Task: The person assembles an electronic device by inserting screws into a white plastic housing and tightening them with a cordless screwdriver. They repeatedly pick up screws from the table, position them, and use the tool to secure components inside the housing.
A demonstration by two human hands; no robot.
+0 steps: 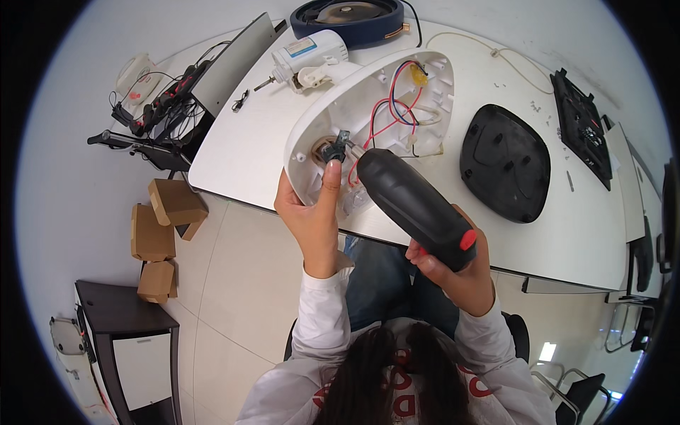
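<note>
My left hand (312, 216) grips the near-left rim of a white plastic housing (340, 92), which is tilted with its hollow inside toward me. Its thumb presses against a small dark part (334, 149) inside, beside a coil of beige cord. Red and blue wires (394, 108) loop through the housing. Wrapped round the rear end of a black power screwdriver (411, 198) with red accents is my right hand (464, 265). The screwdriver's metal tip meets or nearly meets the dark part; exact contact I cannot tell. A clear plastic piece (354, 200) shows below the tip.
A black rounded cover (504, 163) lies on the white table (244, 149) to the right, near loose screws and an open black tool case (582, 127). Behind the housing stand a white motor unit (312, 53) and a dark blue round appliance (347, 21). Cardboard boxes (152, 232) sit at left.
</note>
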